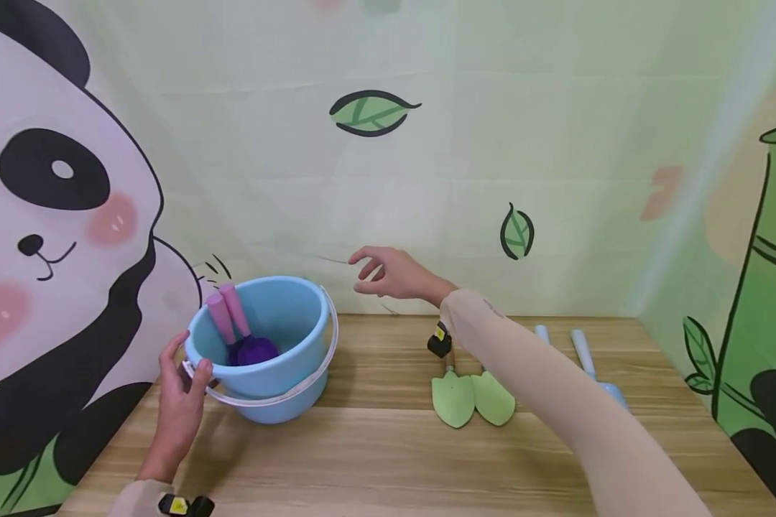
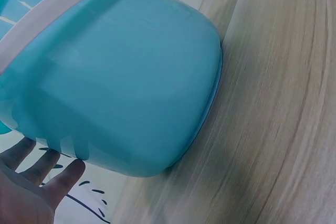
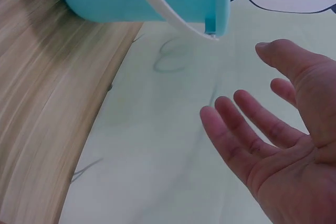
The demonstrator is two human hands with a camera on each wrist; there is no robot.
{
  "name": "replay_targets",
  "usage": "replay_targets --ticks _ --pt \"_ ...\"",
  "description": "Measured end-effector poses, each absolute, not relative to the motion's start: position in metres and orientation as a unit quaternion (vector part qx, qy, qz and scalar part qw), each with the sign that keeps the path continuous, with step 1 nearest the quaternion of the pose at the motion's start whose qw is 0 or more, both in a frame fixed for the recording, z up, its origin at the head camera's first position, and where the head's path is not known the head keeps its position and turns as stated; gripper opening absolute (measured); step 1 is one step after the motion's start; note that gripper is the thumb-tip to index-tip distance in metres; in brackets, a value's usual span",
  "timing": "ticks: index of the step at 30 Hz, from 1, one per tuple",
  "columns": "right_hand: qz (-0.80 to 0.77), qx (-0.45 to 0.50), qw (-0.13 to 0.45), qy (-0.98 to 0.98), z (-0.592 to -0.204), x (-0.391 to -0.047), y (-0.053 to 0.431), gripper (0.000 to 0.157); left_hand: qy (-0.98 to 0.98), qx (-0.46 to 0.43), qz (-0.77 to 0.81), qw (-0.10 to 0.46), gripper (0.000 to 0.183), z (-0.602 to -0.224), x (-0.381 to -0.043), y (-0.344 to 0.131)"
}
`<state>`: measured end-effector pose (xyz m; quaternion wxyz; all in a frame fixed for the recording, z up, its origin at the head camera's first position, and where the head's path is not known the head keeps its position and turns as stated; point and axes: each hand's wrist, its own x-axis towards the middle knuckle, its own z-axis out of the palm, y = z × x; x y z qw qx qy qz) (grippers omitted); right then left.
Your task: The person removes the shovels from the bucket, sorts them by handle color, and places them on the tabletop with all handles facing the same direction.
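A light blue bucket (image 1: pixel 278 398) with a white handle (image 1: pixel 333 337) stands on the left of the table. My left hand (image 1: pixel 181 398) rests against its left side near the rim, thumb toward the front; in the left wrist view its fairly straight fingers (image 2: pixel 65 179) touch the outer wall. Inside the bucket lean two toy shovels (image 1: pixel 234 309) with pink handles and purple heads. My right hand (image 1: pixel 394 273) hovers to the right of the bucket, apart from it, fingers loosely bent and holding nothing. The right wrist view shows the same empty palm (image 3: pixel 283 171) below the bucket.
Two green-bladed trowels (image 1: pixel 453 402) lie right of centre, their handles partly behind my right sleeve. Farther right, light blue shovels (image 1: pixel 583 352) are partly covered by that forearm. A printed cloth (image 1: pixel 362 194) with a panda and leaves hangs behind the wooden table (image 1: pixel 362 459).
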<state>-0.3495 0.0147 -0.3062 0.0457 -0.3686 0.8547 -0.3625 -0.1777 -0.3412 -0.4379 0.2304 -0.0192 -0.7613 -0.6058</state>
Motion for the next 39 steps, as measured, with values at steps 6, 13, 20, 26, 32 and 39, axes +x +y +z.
replay_targets --ticks 6,13,20,26,32,39 --pt "-0.378 -0.385 0.048 0.841 -0.298 -0.351 0.002 0.048 -0.758 -0.02 -0.608 0.235 0.064 -0.439 -0.178 -0.342" --pt "-0.383 -0.395 0.048 0.834 -0.292 -0.351 -0.012 0.05 -0.748 -0.021 -0.616 0.246 0.061 -0.439 -0.177 -0.34" --pt "-0.382 -0.407 0.046 0.828 -0.288 -0.353 -0.026 0.051 -0.757 -0.02 -0.607 0.241 0.062 -0.436 -0.176 -0.34" --pt "-0.385 -0.413 0.05 0.824 -0.285 -0.353 -0.039 0.051 -0.754 -0.018 -0.61 0.243 0.062 -0.437 -0.177 -0.34" --pt "-0.397 -0.417 0.055 0.816 -0.283 -0.355 -0.052 0.049 -0.749 -0.021 -0.614 0.247 0.061 -0.436 -0.176 -0.34" --pt "-0.401 -0.425 0.064 0.809 -0.278 -0.354 -0.068 0.048 -0.749 -0.019 -0.616 0.242 0.061 -0.437 -0.176 -0.339"
